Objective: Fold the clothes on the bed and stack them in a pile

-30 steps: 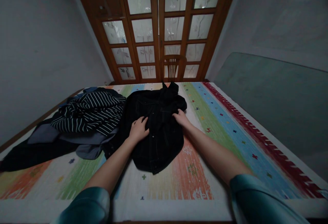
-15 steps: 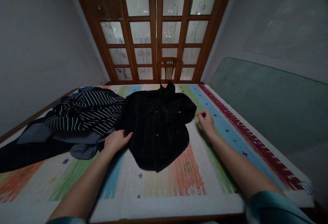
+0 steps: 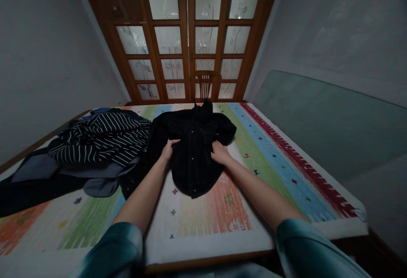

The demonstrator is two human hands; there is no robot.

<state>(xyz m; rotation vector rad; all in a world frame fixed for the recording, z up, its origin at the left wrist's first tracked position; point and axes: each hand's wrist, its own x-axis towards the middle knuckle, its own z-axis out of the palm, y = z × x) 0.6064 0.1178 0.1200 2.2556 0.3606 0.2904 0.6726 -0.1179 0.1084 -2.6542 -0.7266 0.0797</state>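
A black denim jacket (image 3: 192, 159) with pale stitching and a row of buttons down its front lies on the patterned cover, its collar end away from me. My left hand (image 3: 168, 148) pinches the jacket's left side at mid-height. On the opposite side, my right hand (image 3: 220, 152) has its fingers closed on the other edge. The cloth bunches a little between both hands. One black sleeve spreads out to the left, under and beyond my left forearm; the other bends out at the upper right.
A heap of clothes with a black-and-white striped garment (image 3: 104, 136) and grey and dark pieces lies left of the jacket. The colourful striped cover (image 3: 229, 223) spreads over the table. A wooden chair (image 3: 206, 84) stands at the far end, before glazed wooden doors (image 3: 187, 36).
Both hands have moved inward and forward onto the jacket's sides. My right hand, apart from it before, now grips it. The jacket's body looks narrower, and its hem has shifted away from me.
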